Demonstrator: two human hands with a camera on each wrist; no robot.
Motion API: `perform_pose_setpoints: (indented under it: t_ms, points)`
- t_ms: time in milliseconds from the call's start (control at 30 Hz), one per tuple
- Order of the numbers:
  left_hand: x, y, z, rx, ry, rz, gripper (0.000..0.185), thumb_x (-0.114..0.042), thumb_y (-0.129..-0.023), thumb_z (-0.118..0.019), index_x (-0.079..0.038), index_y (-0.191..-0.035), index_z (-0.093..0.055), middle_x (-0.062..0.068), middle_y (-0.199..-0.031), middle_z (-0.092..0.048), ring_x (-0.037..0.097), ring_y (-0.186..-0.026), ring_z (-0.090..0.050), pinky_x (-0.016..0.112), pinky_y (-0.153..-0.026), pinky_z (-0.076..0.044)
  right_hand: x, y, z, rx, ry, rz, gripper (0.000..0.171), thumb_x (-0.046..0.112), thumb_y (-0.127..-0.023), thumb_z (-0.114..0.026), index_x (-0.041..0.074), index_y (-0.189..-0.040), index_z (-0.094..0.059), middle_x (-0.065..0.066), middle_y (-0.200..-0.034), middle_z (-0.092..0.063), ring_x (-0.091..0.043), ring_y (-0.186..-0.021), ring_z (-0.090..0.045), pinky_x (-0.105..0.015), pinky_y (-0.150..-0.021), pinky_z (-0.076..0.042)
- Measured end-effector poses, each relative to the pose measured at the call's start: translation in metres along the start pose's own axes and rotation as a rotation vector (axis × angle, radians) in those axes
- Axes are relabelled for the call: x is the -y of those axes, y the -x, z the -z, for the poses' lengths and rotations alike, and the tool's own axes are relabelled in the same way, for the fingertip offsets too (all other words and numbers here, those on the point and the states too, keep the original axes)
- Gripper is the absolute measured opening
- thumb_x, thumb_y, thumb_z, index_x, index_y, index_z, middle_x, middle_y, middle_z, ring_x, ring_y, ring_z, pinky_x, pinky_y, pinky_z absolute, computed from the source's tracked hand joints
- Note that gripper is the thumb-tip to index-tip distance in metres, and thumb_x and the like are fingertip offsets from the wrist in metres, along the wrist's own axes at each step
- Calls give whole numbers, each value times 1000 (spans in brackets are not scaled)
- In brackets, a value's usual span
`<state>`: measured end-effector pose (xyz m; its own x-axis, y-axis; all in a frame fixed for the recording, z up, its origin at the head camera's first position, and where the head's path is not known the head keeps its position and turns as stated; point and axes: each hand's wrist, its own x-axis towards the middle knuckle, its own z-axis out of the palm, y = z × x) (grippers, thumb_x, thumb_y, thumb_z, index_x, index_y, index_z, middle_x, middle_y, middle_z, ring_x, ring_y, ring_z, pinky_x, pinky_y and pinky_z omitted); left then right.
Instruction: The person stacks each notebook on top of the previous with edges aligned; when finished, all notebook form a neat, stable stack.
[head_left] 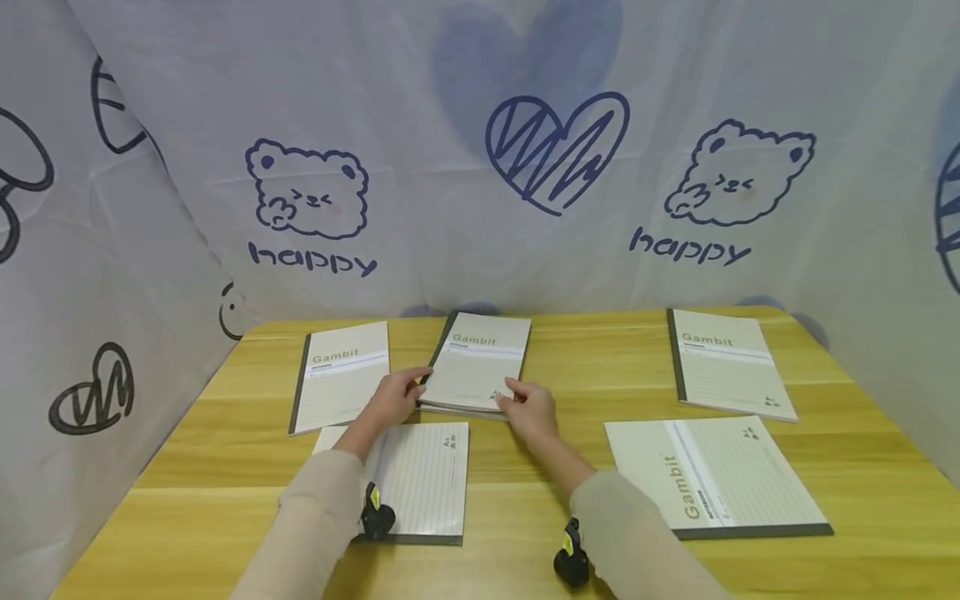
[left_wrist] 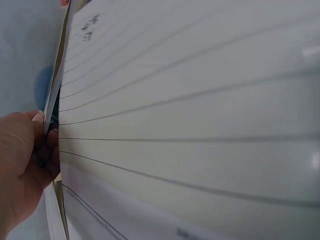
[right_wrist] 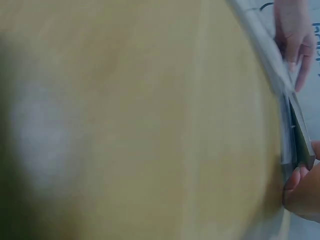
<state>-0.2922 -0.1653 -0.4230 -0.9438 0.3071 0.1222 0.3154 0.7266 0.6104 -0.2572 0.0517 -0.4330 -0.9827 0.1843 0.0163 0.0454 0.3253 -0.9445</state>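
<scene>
Lined notebook (head_left: 420, 479) nearest, just in front of the centre stack (head_left: 480, 362) on the table (head_left: 570, 367). Left hand (head_left: 392, 400) pinching the stack's near-left corner, fingers curled around the edge; right hand (head_left: 531, 408) gripping its near-right corner.

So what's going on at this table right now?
A person sits at a wooden table with several "Gambit" notebooks spread out. Both hands hold the middle notebook at the back: the left hand grips its near left corner, the right hand its near edge. It looks like more than one notebook stacked. Others lie flat: one at back left, one under the left forearm, one at back right, one at front right.
</scene>
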Motion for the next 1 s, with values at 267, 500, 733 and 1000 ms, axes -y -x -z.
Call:
perform_pose_setpoints:
  t_ms: [267, 500, 733, 1000]
  points:
    - [-9, -1, -6, 17, -246, -28, 36, 4, -92, -45, 4, -128, -50, 27, -115, -60, 38, -106, -59, 46, -92, -48, -7, -2, 2, 28, 99, 89, 36, 8, -80, -68, -3, -114, -63, -5, -74, -50, -13, -68, -42, -20, -58, -36]
    - [-15, 3, -7, 98, -316, 35, 41, 3, -92, -43, 1, -133, -45, 26, -121, -57, 38, -114, -55, 46, -97, -45, -5, -1, 7, 97, 186, 155, 37, 7, -82, -66, -5, -117, -60, -5, -72, -48, -13, -66, -40, -20, -57, -34]
    - [-16, 3, -7, 137, -321, 76, 51, 8, -87, -46, -2, -137, -40, 27, -124, -54, 39, -116, -52, 47, -100, -43, -2, -1, 10, 126, 288, 218, 39, 8, -82, -67, -5, -118, -59, -13, -76, -56, -16, -67, -44, -25, -59, -38]
    - [-22, 4, -14, 106, -514, 11, 50, 8, -83, -52, 2, -132, -43, 29, -106, -60, 41, -93, -61, 48, -81, -51, -2, -1, 8, 197, 442, 257, 42, 13, -87, -63, -4, -124, -54, -29, -107, -59, -22, -76, -49, -42, -79, -47]
